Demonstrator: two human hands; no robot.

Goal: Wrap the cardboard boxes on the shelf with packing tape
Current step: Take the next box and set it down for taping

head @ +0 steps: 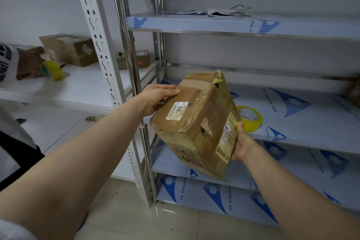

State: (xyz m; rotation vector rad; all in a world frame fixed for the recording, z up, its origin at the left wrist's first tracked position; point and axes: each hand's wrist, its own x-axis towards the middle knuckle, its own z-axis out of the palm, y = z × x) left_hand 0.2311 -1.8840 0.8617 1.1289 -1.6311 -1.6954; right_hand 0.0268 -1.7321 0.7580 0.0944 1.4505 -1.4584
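Cardboard box [194,122] is held tilted in the air, just off the front left corner of the steel shelf [311,122]. The left hand [159,97] grips its upper end, fingers over the top face. The right hand [243,142] clasps the lower right side, thumb on a label. Glossy yellowish tape covers most visible faces, so this 1 looks nearly finished. A yellow tape roll [250,119] lies on the shelf just behind it. At least 2 brown boxes [68,48] sit on the white shelf [87,87] to the left, their wrapping unclear, near a second roll [52,70].
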